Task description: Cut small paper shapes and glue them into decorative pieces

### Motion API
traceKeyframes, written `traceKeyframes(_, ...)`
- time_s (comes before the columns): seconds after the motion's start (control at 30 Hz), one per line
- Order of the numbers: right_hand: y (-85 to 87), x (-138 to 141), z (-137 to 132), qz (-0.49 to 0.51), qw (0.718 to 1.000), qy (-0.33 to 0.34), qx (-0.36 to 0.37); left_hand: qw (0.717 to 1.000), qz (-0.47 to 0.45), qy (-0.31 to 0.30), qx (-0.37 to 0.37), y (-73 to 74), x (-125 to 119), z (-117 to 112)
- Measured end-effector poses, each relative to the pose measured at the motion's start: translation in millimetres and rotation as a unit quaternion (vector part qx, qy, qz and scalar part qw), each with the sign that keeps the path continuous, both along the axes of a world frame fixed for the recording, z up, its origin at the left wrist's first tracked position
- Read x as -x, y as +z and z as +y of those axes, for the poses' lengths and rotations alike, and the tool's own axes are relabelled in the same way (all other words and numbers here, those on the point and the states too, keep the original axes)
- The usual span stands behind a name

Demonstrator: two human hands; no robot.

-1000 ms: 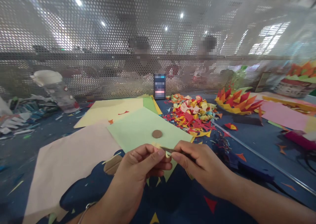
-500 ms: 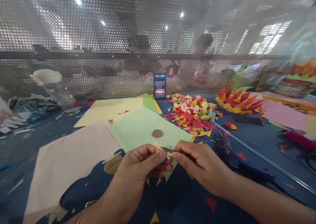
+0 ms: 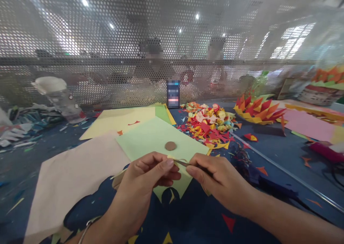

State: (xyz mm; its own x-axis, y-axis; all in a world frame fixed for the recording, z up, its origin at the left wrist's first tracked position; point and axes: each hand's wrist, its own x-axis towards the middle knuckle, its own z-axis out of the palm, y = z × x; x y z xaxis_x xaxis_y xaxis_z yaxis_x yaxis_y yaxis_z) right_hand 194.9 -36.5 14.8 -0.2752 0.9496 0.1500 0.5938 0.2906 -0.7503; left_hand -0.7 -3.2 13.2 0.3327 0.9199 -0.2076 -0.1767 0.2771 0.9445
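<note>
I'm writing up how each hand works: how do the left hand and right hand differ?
The left hand pinches a pale paper piece; the right hand grips a thin dark tool. The left hand has a bracelet at its wrist; the right hand shows none. Both grip between thumb and fingers.

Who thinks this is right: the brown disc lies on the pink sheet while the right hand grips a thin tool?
Wrong sheet: the head view shows the brown disc on the pale green sheet; the right hand grips a thin tool.

Two hands (image 3: 147, 174) (image 3: 221, 181), one slim tool (image 3: 182, 163), one brown disc (image 3: 170, 145) and one phone (image 3: 173, 94) show.
</note>
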Motion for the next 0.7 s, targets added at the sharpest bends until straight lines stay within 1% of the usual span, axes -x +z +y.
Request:
traceKeyframes(0.3,0.7,0.3,1.1,-0.001,1.0,0.001,-0.011,1.0,0.02,0.002,-0.005,-0.5,-3.9,-2.4)
traceKeyframes(0.5,1.7,-0.2,0.0,-0.003,1.0,0.006,-0.014,1.0,0.02,0.007,-0.004,1.6,-5.2,-3.8)
traceKeyframes(0.7,0.8,-0.8,-0.9,-0.001,1.0,0.007,-0.017,1.0,0.015,0.001,0.001,-0.6,-5.3,-3.4)
